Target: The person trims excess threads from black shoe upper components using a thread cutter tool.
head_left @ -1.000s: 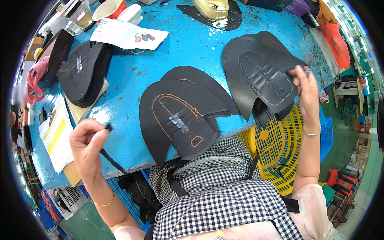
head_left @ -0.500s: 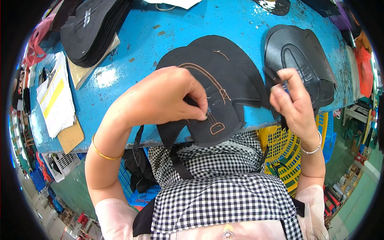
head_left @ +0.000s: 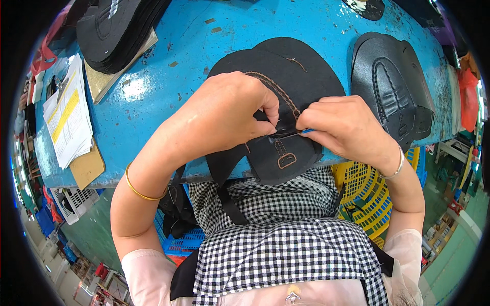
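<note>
While we bent over the blue table [head_left: 168,97], our left hand [head_left: 229,109] and right hand [head_left: 347,127] met at the middle of the frame over a black shoe upper piece [head_left: 306,69] with orange-brown stitching, which lay at the table's near edge with its lower end hanging slightly past it. That piece ran lengthwise from the upper right of the frame's centre down toward our checked apron [head_left: 286,239], and the spot we worked on sat between our two hands, so neither was clearly nearer. Our left fingers were pinched tight on a small dark bit at the stitched strip, the rest of that hand resting on the piece. Our right fingers were closed narrowly around a thin dark tool with a blue tip [head_left: 293,133], lying nearly level across the frame and pointing left toward the left fingertips; what kind of tool it was we could not tell. Right of centre lay a second black upper [head_left: 388,86], well apart from our right hand. A stack of black pieces [head_left: 117,30] sat at the upper left, with a clipboard of papers [head_left: 66,117] at the far left edge. Below the table edge, at lower right, showed a yellow basket [head_left: 365,199].
</note>
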Action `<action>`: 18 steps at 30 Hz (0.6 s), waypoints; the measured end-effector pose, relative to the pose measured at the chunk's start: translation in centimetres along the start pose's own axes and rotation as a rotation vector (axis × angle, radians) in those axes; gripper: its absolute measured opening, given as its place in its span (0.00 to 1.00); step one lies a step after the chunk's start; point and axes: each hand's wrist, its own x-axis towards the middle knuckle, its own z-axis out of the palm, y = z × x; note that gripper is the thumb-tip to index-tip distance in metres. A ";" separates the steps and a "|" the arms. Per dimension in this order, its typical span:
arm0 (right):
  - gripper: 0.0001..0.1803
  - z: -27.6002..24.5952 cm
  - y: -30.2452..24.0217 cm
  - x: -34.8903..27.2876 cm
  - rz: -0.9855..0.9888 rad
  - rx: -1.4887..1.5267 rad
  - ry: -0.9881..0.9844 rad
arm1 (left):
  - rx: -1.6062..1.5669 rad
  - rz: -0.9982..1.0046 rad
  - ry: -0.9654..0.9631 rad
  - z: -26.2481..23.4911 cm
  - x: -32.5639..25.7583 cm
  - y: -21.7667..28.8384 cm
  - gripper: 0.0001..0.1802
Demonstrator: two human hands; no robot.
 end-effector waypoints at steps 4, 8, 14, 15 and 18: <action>0.10 -0.9 0.1 0.9 -0.088 -0.107 -0.159 | 0.173 0.048 0.176 -0.1 -0.5 0.2 0.10; 0.10 -0.9 0.8 1.3 -0.093 0.016 -0.112 | 0.271 0.114 0.209 -0.6 -0.8 -0.8 0.10; 0.09 -0.3 0.2 2.0 -0.020 -0.134 -0.034 | 0.192 0.073 0.114 -1.2 -0.9 -1.1 0.08; 0.09 -0.2 0.1 2.2 0.018 -0.204 -0.019 | 0.190 0.074 0.115 -1.2 -0.8 -1.1 0.08; 0.09 -0.2 0.5 2.3 0.014 -0.153 -0.015 | 0.230 0.061 0.092 -1.4 -0.6 -0.6 0.08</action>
